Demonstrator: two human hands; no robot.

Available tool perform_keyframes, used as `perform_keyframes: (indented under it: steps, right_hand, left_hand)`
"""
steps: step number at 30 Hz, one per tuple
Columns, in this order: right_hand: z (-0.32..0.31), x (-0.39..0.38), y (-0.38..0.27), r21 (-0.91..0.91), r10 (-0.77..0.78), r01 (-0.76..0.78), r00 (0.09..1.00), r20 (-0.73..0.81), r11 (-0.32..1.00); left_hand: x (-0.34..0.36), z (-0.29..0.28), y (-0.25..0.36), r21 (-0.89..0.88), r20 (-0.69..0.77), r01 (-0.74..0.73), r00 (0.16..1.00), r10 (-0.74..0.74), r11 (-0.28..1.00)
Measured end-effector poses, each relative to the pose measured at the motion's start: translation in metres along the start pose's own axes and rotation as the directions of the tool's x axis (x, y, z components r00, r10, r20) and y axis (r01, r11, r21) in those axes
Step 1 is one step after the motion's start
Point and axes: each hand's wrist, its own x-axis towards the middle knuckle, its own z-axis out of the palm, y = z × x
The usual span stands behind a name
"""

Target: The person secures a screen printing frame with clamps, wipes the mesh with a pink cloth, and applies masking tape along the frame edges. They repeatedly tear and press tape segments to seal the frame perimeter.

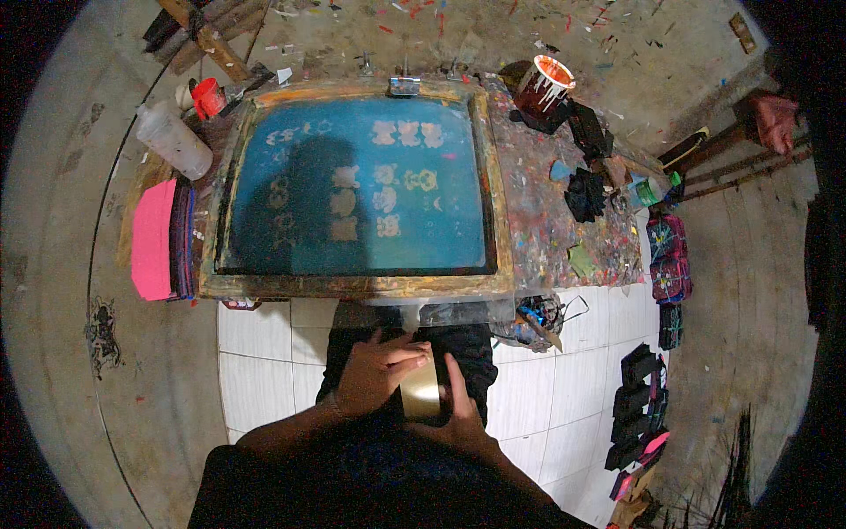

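My left hand grips the upper part of a pale gold, shiny rectangular object over my lap, fingertips lying on its top end. My right hand holds the same object from the right and below, with thumb and fingers along it; its far side is hidden. Just beyond them, on the paint-spattered table, lies a screen-printing frame with a blue mesh bearing several pale cartoon animal shapes. A dark shadow covers part of the mesh.
Left on the table: pink sheets, a translucent jug, a red cup. Right: a paint-streaked bucket, black cloth, a green container. Several bundled dark pieces line the tiled floor's right edge.
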Motion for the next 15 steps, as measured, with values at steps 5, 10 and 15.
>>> perform_keyframes:
  steps: [5,10,15]
  right_hand:
    - [-0.008,0.009,0.009,-0.137,-0.098,0.089,0.993,-0.061,0.987]
    - [-0.026,0.02,0.016,-0.039,0.111,-0.105,0.979,0.173,0.994]
    - [-0.036,0.039,0.042,0.091,-0.146,0.13,0.967,0.209,0.987]
  left_hand:
    - [0.009,-0.099,0.101,0.299,-0.198,-0.345,0.889,0.412,0.89]
    - [0.034,-0.233,0.214,-0.068,-0.558,-0.553,0.711,0.428,0.83]
    - [0.035,-0.266,0.196,-0.01,-0.592,-0.42,0.734,0.333,0.907]
